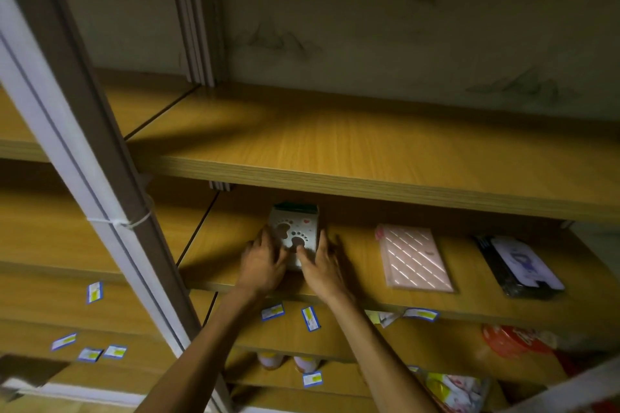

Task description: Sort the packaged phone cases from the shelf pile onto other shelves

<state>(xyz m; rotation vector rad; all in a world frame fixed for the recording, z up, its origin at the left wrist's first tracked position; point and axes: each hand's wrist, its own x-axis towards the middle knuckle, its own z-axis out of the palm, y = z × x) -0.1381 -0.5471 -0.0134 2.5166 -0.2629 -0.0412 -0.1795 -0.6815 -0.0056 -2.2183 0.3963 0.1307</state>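
- Wooden shelving filled the frame, dimly lit, with a grey-and-white upright post crossing diagonally down the left side and a cable tie looped around it.
- On the middle shelf, left of centre, lay a white packaged phone case printed with footprint shapes and a small heart, seemingly on top of a small stack with a dark green edge showing at its far end.
- The left hand rested against the near left side of that case, fingers spread and fairly straight, touching it rather than wrapping around it.
- The right hand lay against the near right side, fingers extended, the forefinger on top of the printed face; how firmly either hand gripped could not be told.
- To the right of centre on the same shelf lay a pink case with diagonal stripes, apart from the white one.
- Further right lay a dark packaged case with a pale insert, near the right edge of the frame.
- Small blue-bordered labels were scattered on the lower shelves in the bottom left and centre.
- At the lower right, a red packet and a colourful bag lay on lower shelves, blurred.
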